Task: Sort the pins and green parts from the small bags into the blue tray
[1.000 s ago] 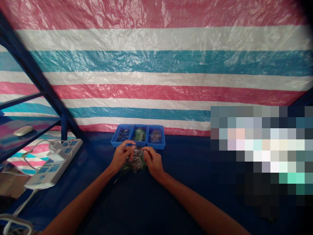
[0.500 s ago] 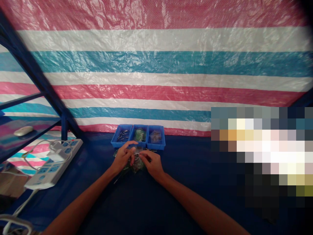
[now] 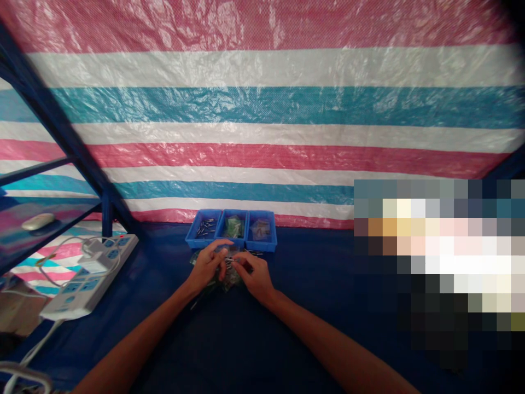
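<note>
My left hand [image 3: 208, 266] is curled over a small heap of clear plastic bags [image 3: 232, 281] and thin metal pins [image 3: 229, 262] on the dark blue table. Its index finger reaches forward over a piece of clear plastic, and the thumb bends in; what lies in the fingers is too small to make out. Opposite it, my right hand [image 3: 257, 273] is closed in a pinch, thumb and index fingertips right at the shiny pins. Just beyond stand three blue bins: the left bin [image 3: 189, 239] has metal pins, the middle bin [image 3: 232, 241] green-tinted bags, the right bin [image 3: 262, 246] clear bags.
A white power strip [image 3: 92, 282] with a plugged-in adapter and cables lies at the left. Beyond a blue metal frame [image 3: 107, 210] is a white computer mouse [image 3: 38, 221]. A striped plastic sheet [image 3: 262, 104] hangs behind the table. The right side is pixelated.
Both hands stay over the heap, with only slight finger movement; the left index finger sits a little lower. The view has shifted very slightly.
</note>
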Demonstrator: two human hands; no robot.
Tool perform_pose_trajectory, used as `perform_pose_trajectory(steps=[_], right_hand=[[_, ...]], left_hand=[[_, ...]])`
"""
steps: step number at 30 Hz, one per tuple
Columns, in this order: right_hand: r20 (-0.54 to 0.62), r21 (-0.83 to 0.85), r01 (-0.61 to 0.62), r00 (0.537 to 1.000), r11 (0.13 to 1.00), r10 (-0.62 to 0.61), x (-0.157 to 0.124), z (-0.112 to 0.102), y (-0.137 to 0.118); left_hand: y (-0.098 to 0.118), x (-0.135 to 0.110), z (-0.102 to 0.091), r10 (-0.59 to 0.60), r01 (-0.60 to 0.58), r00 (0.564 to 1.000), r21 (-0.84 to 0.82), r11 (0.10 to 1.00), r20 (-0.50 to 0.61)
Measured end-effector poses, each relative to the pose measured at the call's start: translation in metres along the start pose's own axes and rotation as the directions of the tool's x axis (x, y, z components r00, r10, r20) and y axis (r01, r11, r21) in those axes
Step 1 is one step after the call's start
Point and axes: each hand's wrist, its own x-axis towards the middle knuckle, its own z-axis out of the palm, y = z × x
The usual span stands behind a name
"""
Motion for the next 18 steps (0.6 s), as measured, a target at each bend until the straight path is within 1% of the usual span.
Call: perform_pose_trajectory(steps=[9,15,18], right_hand=[[-0.023,-0.017,-0.025,0.999,1.000,0.025,-0.0004,-0.0003,0.0001],[-0.100,0.022,-0.094,0.990,0.995,0.096,-0.0011,-0.0014,0.0006],[-0.113,0.033,-0.104,0.988,0.994,0.107,-0.0013,-0.0013,0.0025]], left_hand=[[0.0033,-0.0013,0.0000,0.007,-0.007,1.000,-0.013,1.000,-0.014],[0.0015,-0.0009,-0.0019,0.069,-0.062,0.991,0.060,0.996,-0.111],[0.0000,-0.0010,-0.0033,0.095,-0.081,0.982,0.088,0.993,-0.162]])
